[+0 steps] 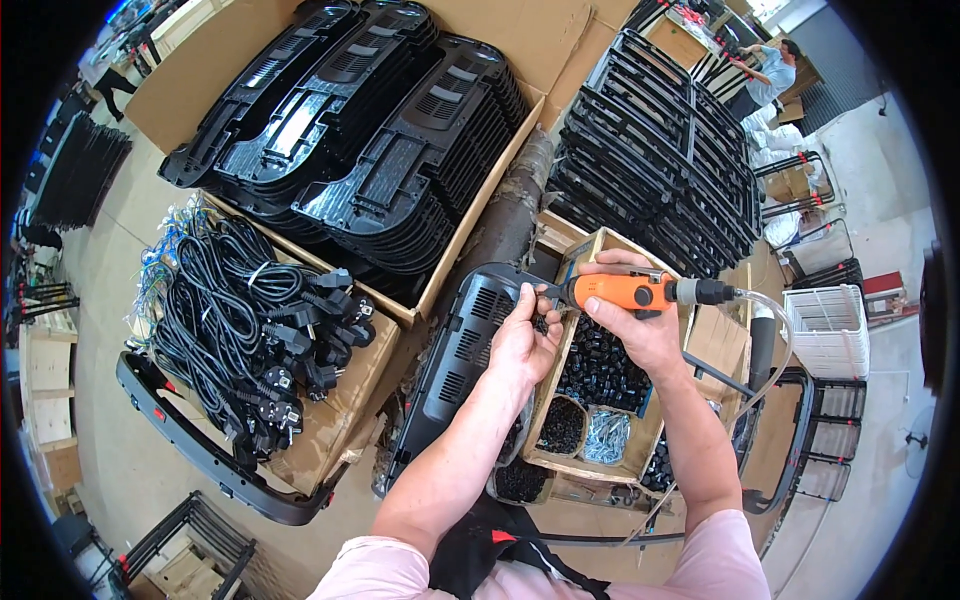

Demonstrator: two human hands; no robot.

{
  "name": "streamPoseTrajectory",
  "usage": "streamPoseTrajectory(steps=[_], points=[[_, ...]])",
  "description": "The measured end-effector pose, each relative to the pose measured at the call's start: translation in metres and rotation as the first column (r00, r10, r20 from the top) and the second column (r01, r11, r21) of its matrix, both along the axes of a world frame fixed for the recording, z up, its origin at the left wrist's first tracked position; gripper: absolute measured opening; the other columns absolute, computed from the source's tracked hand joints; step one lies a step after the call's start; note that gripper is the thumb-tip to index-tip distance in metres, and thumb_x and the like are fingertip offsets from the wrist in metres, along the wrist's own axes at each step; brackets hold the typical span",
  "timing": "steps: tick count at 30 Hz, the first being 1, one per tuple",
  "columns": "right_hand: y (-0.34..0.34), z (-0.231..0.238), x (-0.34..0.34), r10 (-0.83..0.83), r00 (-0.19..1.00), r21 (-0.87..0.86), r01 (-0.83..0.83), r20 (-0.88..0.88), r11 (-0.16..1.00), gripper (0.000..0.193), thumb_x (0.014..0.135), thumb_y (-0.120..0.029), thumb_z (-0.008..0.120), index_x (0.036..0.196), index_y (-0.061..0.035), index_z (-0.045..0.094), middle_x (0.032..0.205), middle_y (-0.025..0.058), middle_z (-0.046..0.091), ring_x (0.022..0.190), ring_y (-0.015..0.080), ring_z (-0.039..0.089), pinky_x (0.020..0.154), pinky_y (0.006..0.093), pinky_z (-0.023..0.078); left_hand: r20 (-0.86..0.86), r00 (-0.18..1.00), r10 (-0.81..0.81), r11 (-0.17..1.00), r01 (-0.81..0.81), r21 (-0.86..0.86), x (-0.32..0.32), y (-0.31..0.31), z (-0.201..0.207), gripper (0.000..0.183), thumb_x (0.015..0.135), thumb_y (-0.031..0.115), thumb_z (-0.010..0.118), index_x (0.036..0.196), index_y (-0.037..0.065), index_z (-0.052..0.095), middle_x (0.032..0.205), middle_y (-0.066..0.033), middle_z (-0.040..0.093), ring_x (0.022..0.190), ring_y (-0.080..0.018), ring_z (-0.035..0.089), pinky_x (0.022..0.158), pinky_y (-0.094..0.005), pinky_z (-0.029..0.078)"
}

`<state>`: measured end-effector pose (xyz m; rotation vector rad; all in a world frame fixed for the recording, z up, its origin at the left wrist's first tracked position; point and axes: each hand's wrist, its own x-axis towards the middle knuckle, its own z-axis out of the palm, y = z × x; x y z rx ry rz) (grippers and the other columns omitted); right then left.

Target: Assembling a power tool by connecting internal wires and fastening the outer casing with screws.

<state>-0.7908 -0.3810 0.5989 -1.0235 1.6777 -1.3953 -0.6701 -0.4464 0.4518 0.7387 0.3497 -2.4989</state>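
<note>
My right hand (640,335) is wrapped round an orange air screwdriver (622,291), held nearly level with its nose to the left. A pale hose (785,350) runs from its rear end. At the nose, my left hand (525,335) has its thumb and fingers pinched together; what is between them is hidden. Under that hand lies a long black vented plastic housing (470,325). Beneath the screwdriver, a wooden compartment box (570,464) holds black plastic parts (605,370), small black screws (563,425) and silver screws (607,436).
Black power cords (230,310) are heaped on cardboard at left. Stacked black panels (400,170) fill a carton (452,268) ahead. Black frames (660,150) are piled at far right. A curved black rim (200,455) sits near left. Another person (775,72) stands far right.
</note>
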Motion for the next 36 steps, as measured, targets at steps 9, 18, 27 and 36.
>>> streamPoseTrajectory(steps=[9,18,27,36], points=[[-0.036,-0.025,-0.004,-0.022,0.998,-0.01,0.022,-0.056,1.0,0.053,0.087,-0.007,0.086,0.134,-0.0006,0.062,0.123,0.0121,0.073,0.113,0.0184,0.069,0.103,0.035,0.057,0.045,0.991,-0.124,0.959,0.132,-0.252,0.027,0.034,0.005,0.028,0.116,0.024,0.042,0.128,0.003,0.055,0.112,-0.013,0.068,0.097,-0.0244,0.07,0.086,-0.0353,0.06],[-0.057,-0.045,-0.002,0.043,0.995,-0.008,-0.044,-0.085,0.999,0.044,0.085,-0.006,0.085,0.125,-0.0022,0.066,0.116,0.0082,0.073,0.108,0.0164,0.07,0.1,0.0337,0.057,0.118,0.967,-0.226,0.879,0.254,-0.404,0.053,0.058,-0.001,0.029,0.116,0.025,0.047,0.128,0.001,0.06,0.105,-0.0085,0.068,0.094,-0.0177,0.069,0.083,-0.0318,0.06],[-0.062,-0.046,-0.005,0.109,0.972,0.062,-0.098,-0.211,0.993,0.036,0.082,-0.006,0.084,0.115,-0.0042,0.071,0.112,0.0058,0.075,0.104,0.0157,0.07,0.096,0.033,0.057,0.24,0.941,-0.237,0.874,0.315,-0.37,0.068,0.055,0.02,0.032,0.117,0.025,0.044,0.137,0.003,0.056,0.109,-0.0092,0.072,0.091,-0.0159,0.069,0.08,-0.0306,0.059],[-0.046,-0.027,0.009,0.052,0.996,-0.026,-0.054,-0.078,0.998,0.05,0.087,-0.003,0.083,0.132,0.0007,0.062,0.123,0.0128,0.073,0.115,0.0194,0.069,0.102,0.0347,0.057,0.204,0.972,-0.113,0.948,0.167,-0.272,0.07,0.042,0.014,0.027,0.111,0.026,0.059,0.124,0.004,0.067,0.094,-0.0001,0.066,0.078,-0.0111,0.063,0.071,-0.0244,0.056]])
